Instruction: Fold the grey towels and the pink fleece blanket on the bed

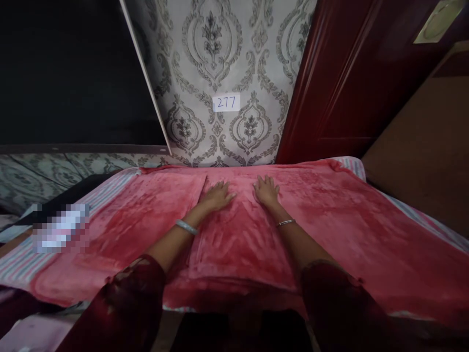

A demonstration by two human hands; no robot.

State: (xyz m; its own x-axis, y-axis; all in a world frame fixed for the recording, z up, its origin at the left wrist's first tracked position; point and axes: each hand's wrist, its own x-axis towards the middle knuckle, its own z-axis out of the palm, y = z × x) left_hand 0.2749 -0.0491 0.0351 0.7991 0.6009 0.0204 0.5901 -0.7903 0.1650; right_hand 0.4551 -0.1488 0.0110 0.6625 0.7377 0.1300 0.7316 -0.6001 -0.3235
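A red plush blanket (330, 220) lies spread over a bed, with a folded layer of it (238, 239) in the middle. My left hand (218, 195) rests flat on the far part of that fold, fingers stretched out. My right hand (266, 189) lies flat beside it, a little to the right, fingers spread. Both hands press the fabric and hold nothing. Each wrist wears a thin bangle, and dark red sleeves cover my forearms.
A striped sheet (110, 188) shows under the blanket at the left and right edges. Patterned wallpaper with a paper label reading 277 (226, 102) is behind the bed. A dark red wooden door (351, 83) stands at right, a dark screen (73, 73) at left.
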